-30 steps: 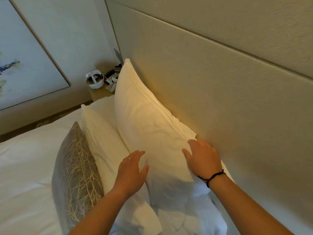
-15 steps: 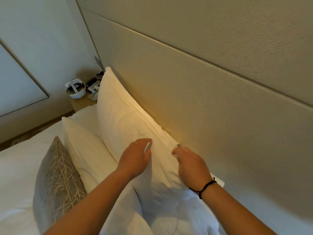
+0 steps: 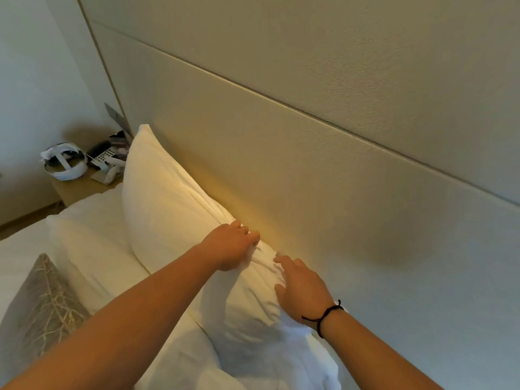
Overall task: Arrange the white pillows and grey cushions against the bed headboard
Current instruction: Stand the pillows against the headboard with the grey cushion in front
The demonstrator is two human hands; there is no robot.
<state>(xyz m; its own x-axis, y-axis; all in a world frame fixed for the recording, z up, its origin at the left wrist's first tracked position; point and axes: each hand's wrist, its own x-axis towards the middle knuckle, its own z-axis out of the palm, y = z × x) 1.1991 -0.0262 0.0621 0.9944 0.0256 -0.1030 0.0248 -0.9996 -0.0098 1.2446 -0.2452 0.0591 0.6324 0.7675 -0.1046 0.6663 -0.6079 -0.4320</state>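
Observation:
A large white pillow [image 3: 168,204] stands upright against the beige padded headboard [image 3: 323,170]. My left hand [image 3: 230,247] grips the pillow's top edge, fingers curled over the fabric beside the headboard. My right hand [image 3: 302,288] lies flat on the same pillow a little nearer to me, fingers spread, a black band on its wrist. A second white pillow [image 3: 92,243] leans in front of the first. A grey cushion [image 3: 39,311] with a pale branch pattern leans at the lower left, in front of the second pillow.
A wooden bedside table [image 3: 76,188] stands beyond the pillows, carrying a white headset [image 3: 64,164], a remote [image 3: 104,158] and small clutter. White bedding [image 3: 17,257] spreads to the left. More rumpled white fabric [image 3: 292,358] lies below my right wrist.
My left hand has moved up and over to the pillow's top edge by the headboard and closed on it. My right hand has opened flat on the pillow. The view has shifted right.

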